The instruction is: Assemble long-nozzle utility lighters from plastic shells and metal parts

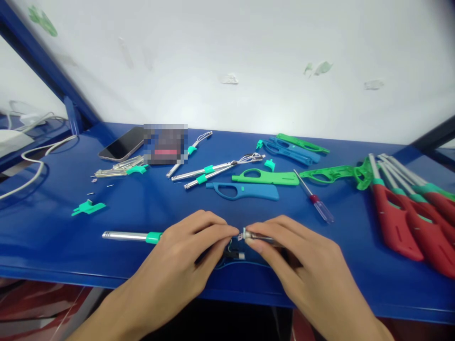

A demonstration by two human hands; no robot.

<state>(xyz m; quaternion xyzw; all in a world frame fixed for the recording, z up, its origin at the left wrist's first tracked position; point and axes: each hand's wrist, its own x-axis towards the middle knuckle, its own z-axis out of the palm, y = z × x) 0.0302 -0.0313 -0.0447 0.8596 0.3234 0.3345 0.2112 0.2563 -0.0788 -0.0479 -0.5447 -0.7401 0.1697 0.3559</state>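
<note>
My right hand [307, 258] pinches a slim, brownish see-through lighter fuel tank [263, 237] with a pale fitting at its left end. Close to that fitting, my left hand [183, 253] has thumb and forefinger pressed together; whatever lies between them is too small to make out. A metal lighter tube [124, 236] with a green collar runs out to the left from behind my left hand. Below my fingertips, a small black and silver part [234, 255] with a wire sits over a blue casing edge [245, 263], mostly hidden by my hands.
Beyond my hands lie a blue casing half [259, 191], a green casing half [273, 177], a screwdriver [316, 201] and several metal tubes [202, 171]. Red lighters [398, 222] are heaped at right. A phone [122, 143], clear tanks [110, 173] and a green trigger piece [88, 207] occupy the left.
</note>
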